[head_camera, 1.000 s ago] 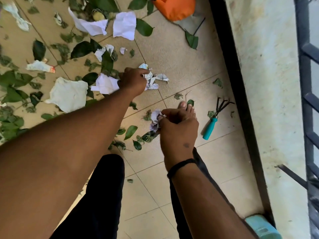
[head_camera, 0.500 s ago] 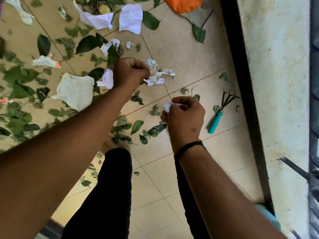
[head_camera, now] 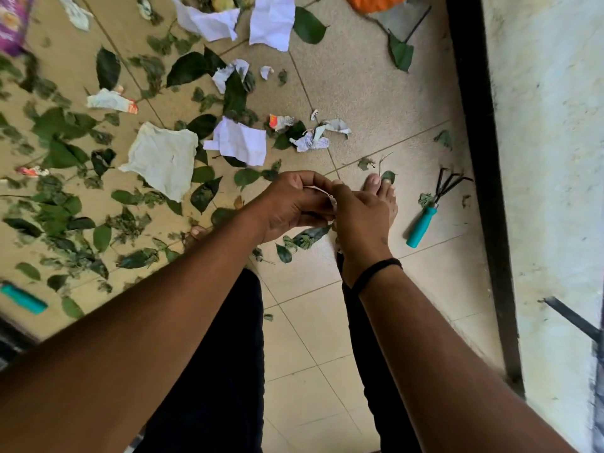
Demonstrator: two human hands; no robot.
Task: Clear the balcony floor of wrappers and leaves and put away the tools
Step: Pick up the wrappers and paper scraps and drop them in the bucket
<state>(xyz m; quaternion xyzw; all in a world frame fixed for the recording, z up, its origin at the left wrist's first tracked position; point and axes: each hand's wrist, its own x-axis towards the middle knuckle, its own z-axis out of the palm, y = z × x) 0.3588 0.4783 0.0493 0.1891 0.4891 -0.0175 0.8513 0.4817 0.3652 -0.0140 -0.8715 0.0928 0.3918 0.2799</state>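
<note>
Gathering wrappers: left hand [head_camera: 294,204] and right hand [head_camera: 356,220] together, pinching one paper scrap [head_camera: 332,203]. Next, probably reaching for more paper [head_camera: 238,142] on floor [head_camera: 376,93].

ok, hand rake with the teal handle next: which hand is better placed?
Right, probably. The right hand is nearer the hand rake, which lies on the tiles on that side by the black ledge. The left hand would have to cross over. Both pinch a paper scrap now.

Green leaves [head_camera: 188,68] and white paper [head_camera: 271,21] litter the beige floor [head_camera: 366,93]; the rake [head_camera: 428,210] handle's teal, its prongs black.
</note>
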